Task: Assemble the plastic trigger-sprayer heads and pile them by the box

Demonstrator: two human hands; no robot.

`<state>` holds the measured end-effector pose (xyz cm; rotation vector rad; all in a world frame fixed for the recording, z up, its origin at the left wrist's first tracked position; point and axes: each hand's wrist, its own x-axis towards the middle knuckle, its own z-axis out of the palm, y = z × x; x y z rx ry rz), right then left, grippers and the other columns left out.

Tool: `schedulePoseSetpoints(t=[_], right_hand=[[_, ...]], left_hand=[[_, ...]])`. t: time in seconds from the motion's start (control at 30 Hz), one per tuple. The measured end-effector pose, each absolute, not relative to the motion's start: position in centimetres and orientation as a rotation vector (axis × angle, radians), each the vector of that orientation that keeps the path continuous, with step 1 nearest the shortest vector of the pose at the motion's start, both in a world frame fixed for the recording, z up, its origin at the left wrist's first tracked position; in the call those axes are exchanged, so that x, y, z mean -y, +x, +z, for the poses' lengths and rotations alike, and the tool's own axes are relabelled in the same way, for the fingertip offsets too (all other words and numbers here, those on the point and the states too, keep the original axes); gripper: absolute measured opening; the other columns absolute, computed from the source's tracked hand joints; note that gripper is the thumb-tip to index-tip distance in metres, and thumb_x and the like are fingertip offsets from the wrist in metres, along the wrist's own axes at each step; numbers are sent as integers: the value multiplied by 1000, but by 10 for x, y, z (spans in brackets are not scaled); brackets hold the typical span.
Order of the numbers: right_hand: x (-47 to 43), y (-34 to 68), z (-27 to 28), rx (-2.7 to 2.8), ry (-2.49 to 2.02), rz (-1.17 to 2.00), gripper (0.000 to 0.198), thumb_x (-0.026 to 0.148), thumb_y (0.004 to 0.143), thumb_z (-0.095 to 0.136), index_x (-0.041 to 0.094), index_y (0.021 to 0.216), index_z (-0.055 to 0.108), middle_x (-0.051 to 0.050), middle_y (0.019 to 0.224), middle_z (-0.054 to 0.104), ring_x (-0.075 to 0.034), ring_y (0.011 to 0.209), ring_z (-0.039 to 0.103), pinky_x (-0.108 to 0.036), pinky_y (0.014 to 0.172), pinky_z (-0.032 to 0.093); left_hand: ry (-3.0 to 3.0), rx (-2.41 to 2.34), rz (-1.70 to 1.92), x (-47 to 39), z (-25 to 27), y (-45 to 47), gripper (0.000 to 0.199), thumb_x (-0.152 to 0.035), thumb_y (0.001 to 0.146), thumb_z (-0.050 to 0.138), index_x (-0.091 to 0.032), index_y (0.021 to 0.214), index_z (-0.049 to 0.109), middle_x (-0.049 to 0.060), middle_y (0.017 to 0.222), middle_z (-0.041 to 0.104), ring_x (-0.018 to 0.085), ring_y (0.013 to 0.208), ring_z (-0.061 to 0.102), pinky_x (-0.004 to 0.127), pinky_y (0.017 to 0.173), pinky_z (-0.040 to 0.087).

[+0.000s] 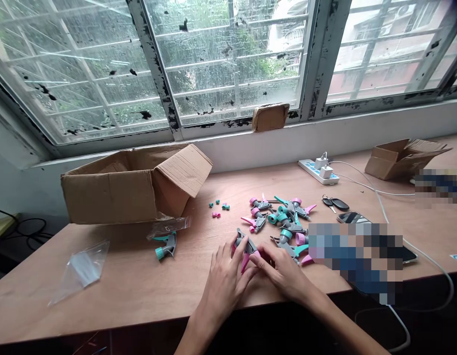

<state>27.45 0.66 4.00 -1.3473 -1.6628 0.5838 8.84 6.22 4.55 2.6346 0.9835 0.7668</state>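
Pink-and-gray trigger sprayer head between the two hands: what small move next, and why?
Probably turn the trigger sprayer head slightly with the right hand while the left hand steadies it. Both hands cover parts of it, so its fittings can't be fully checked, and small pink pieces lie loose on the table.

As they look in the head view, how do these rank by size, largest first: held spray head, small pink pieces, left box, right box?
1. Left box
2. Right box; it stands farther away, so real size is unsure
3. Held spray head, partly covered
4. Small pink pieces
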Motion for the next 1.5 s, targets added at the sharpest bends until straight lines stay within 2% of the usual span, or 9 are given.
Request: schedulePoseSetpoints(t=[0.17,0.37,0.43,0.6,0.73,0.83,1.0,1.17,1.5], right_hand=[[-4,273,43,1752,-1349,589,26,41,104,54,21,98,69,0,83,70,-17,73,63,-27,67,43],[-2,272,46,1801,-1396,549,24,36,104,54,21,98,71,-1,87,74,-18,78,67,-27,71,45],[-2,273,47,1809,-1395,536,24,35,105,53,21,97,70,-2,87,74,-18,78,68,-27,71,46],[-4,272,44,1854,-1416,474,24,33,106,50,21,96,68,-3,86,75,-18,76,69,-28,68,47],[3,263,33,2073,-1408,66,32,26,109,40,19,88,64,-5,82,70,-19,70,65,-31,60,41],[11,257,23,2180,-1330,-217,37,20,109,37,20,81,60,-4,73,64,-18,62,60,-33,55,34],[19,255,16,2166,-1303,-182,34,18,109,36,21,85,59,-4,75,64,-18,63,61,-33,56,36],[19,258,18,2165,-1301,-102,32,17,108,36,21,87,59,-4,77,64,-19,64,62,-33,56,39],[18,259,22,2177,-1314,-121,32,17,107,38,20,83,59,-3,77,63,-19,66,62,-35,59,36]], left_hand=[[2540,-1137,844,-64,42,89,50,-23,102,51,-29,151,43,14,142,54,32,129,51,52,106,43],[2241,-1285,1064,-79,48,73,50,-31,105,47,-29,153,36,12,132,54,27,115,61,45,101,50],[2377,-1447,1082,-89,52,59,45,-27,102,49,-26,148,47,15,133,51,31,120,58,50,104,47],[2650,-1828,865,-109,61,21,45,-11,92,50,-20,134,62,19,135,54,37,128,52,55,105,45],[2645,-1955,633,-118,56,3,44,-9,91,47,-17,130,68,21,141,54,39,132,50,57,108,43],[2664,-1952,520,-120,52,-4,46,-8,91,46,-16,131,67,23,149,49,40,141,43,58,112,39],[2764,-1725,412,-123,74,4,51,-8,89,46,-15,138,61,21,160,40,41,152,28,64,118,29],[2874,-1232,233,-150,108,52,45,-21,99,43,-23,142,55,10,156,49,26,138,52,39,111,45],[3043,-1286,249,-204,79,132,30,-18,97,49,-16,125,60,17,133,62,32,124,53,44,100,44]])
